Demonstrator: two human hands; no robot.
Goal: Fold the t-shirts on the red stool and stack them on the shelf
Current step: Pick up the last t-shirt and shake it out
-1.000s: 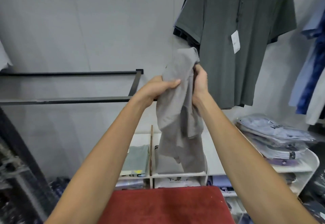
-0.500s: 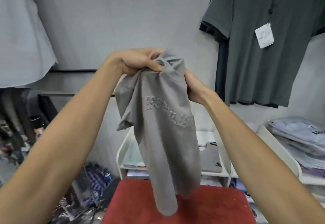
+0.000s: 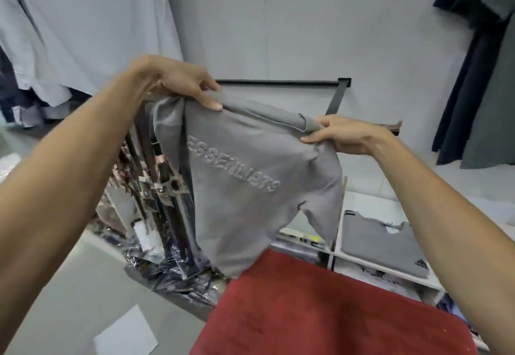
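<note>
Forearms enter from both lower corners, yours, bare to the elbow. Nearest surface: red stool, its top filling the lower middle and right of view, nothing lying flat on it. A white sheet of paper lies on the grey floor to the stool's left.

Above the stool you hold a grey t-shirt in the air, spread between both hands. Its hem hangs down to the stool's far edge; whether the fabric touches the red top cannot be told. Raised lettering in the same grey runs slanted across the chest, blurred, not fully legible. One short sleeve droops on the right side.

Your left hand grips the shirt's upper edge at one shoulder, fingers curled over the top, thumb pressed on the front. Your right hand pinches the opposite shoulder near the collar, thumb on the front, fingers behind the fabric. Both hands hold cloth; neither is free. The left sits higher than the right, so the shirt's top line slopes down to the right.

Beyond the stool, right: white shelf with a folded grey t-shirt lying flat in one compartment, dark logo at its near corner. Behind the held shirt, left: a rack of dark items, too blurred to identify. Farther back: black wall rail, a pale garment hanging upper left, a dark garment hanging far right, all against a grey wall.
</note>
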